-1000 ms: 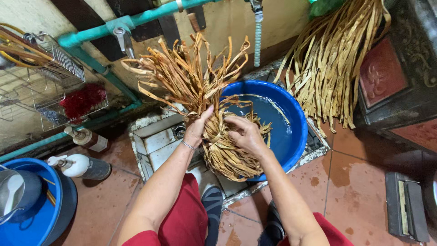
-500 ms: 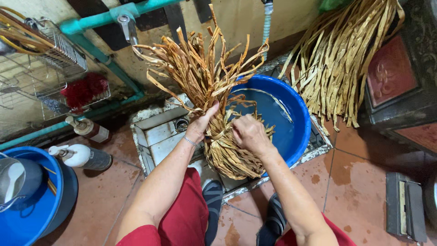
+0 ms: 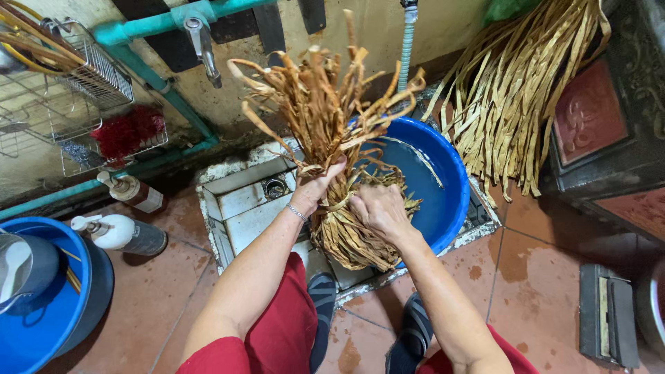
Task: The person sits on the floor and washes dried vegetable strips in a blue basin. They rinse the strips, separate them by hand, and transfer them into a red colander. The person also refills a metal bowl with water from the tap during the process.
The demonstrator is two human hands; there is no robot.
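Above the blue basin [image 3: 443, 208], your left hand [image 3: 315, 187] and right hand [image 3: 374, 211] both clenched the dried-strip bundle [image 3: 325, 125]; a firm mid-bundle grip seemed wise.

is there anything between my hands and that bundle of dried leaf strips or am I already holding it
Nothing stands between them. Your left hand and right hand both grip the bundle of dried leaf strips around its middle, bare skin on the strips, above the edge of the blue basin.

Both hands — left hand [image 3: 315, 188], right hand [image 3: 377, 211] — grip a dried-leaf bundle [image 3: 332, 138].
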